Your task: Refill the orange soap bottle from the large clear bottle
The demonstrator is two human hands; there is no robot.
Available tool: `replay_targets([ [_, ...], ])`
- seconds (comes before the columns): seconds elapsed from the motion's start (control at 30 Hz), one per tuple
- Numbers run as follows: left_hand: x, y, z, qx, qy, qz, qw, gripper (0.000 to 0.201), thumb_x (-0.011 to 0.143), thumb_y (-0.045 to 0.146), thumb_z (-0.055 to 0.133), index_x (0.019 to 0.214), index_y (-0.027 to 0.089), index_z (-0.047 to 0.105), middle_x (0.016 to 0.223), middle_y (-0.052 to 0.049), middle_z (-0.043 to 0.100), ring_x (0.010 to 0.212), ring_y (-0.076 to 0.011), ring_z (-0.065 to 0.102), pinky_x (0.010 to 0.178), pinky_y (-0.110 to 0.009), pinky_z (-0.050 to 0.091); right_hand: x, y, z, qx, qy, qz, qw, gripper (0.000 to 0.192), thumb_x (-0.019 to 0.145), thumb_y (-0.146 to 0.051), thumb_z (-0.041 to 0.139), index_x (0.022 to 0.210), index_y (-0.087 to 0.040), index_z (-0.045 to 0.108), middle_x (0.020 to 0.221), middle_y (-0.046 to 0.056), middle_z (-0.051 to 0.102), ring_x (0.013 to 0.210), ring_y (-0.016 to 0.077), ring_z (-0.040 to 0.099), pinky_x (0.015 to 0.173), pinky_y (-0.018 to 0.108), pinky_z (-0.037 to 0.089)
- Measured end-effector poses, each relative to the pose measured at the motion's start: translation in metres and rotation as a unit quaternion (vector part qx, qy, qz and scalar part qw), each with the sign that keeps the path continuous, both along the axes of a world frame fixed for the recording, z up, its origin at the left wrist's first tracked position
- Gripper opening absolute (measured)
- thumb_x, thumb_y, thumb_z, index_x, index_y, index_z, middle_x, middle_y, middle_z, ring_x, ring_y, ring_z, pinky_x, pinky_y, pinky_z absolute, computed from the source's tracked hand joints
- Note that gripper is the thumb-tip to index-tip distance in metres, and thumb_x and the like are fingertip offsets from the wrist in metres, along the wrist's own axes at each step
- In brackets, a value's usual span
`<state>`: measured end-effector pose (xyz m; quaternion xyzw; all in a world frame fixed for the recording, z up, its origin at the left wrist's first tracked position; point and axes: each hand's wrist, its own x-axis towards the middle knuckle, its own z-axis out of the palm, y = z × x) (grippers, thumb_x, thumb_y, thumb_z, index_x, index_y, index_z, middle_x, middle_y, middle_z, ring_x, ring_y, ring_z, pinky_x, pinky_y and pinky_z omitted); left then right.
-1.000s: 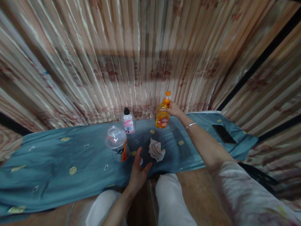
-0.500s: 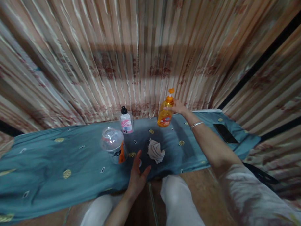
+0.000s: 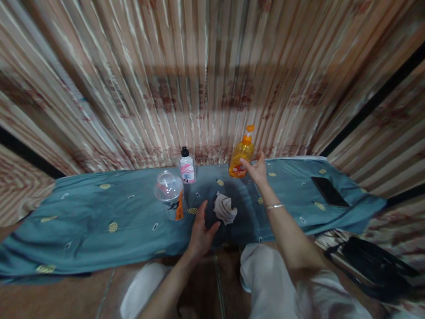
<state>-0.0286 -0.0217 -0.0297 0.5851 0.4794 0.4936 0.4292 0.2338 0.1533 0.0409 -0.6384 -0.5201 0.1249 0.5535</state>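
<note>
An orange pump bottle [image 3: 241, 159] stands at the back of the cloth-covered table. My right hand [image 3: 257, 172] is open beside its lower right side, fingers spread and the thumb overlapping the bottle; whether the thumb touches it I cannot tell. My left hand [image 3: 202, 232] hovers at the front edge, open, thumb and fingers apart with nothing between them. Just right of its fingers lies a crumpled white tissue or cloth [image 3: 225, 208]. To its left stands a clear plastic cup [image 3: 172, 203] with a domed lid. Behind the cup is a small clear bottle [image 3: 187, 168] with a black cap and pink label.
A teal patterned cloth [image 3: 96, 219] covers the long narrow table. A dark phone [image 3: 329, 191] lies at its right end. Pleated curtains [image 3: 210, 85] hang right behind the table. A black bag [image 3: 376, 265] sits low on the right. My knees are close to the front edge.
My right hand has loosened from around the orange bottle and moved lower, its fingers now spread. The view has shifted slightly left. My left hand keeps much the same pose.
</note>
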Motion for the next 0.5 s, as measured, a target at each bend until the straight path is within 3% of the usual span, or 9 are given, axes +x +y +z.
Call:
replay_targets([
  [0.03,0.000,0.002,0.001,0.006,0.006,0.000,1.000,0.073,0.081,0.025,0.071,0.150,0.023,0.045,0.159,-0.015,0.044,0.150,-0.0325,0.039,0.122,-0.056,0.030,-0.008,-0.010,-0.004,-0.006,0.000,-0.030,1.000,0.115,0.068,-0.070,0.073,0.151,-0.002,0.033,0.154,0.032,0.043,0.146,0.0395,0.042,0.120,0.055,0.035],
  [0.1,0.000,0.007,0.000,0.020,0.020,-0.004,1.000,0.073,0.081,0.024,0.071,0.149,0.022,0.046,0.158,-0.016,0.046,0.149,-0.0328,0.040,0.122,-0.057,0.029,-0.027,-0.028,-0.012,0.000,-0.019,-0.025,1.000,0.109,0.070,-0.070,0.069,0.150,-0.003,0.037,0.154,0.030,0.045,0.144,0.0379,0.045,0.120,0.055,0.035],
  [0.27,-0.003,0.028,-0.007,0.058,0.051,-0.019,0.997,0.075,0.079,0.023,0.071,0.150,0.020,0.044,0.158,-0.018,0.046,0.149,-0.0342,0.041,0.121,-0.058,0.032,-0.089,-0.047,-0.018,0.032,-0.090,0.096,0.991,0.088,0.081,-0.065,0.066,0.147,-0.011,0.044,0.151,0.024,0.052,0.144,0.0359,0.047,0.120,0.056,0.037],
  [0.5,-0.007,0.036,-0.021,0.095,0.064,-0.031,0.993,0.079,0.085,0.031,0.068,0.155,0.019,0.034,0.162,-0.020,0.038,0.153,-0.0348,0.033,0.124,-0.060,0.027,-0.160,-0.008,0.024,-0.002,-0.151,0.216,0.965,0.088,0.085,-0.053,0.070,0.154,-0.012,0.037,0.157,0.021,0.046,0.148,0.0352,0.043,0.124,0.051,0.034],
])
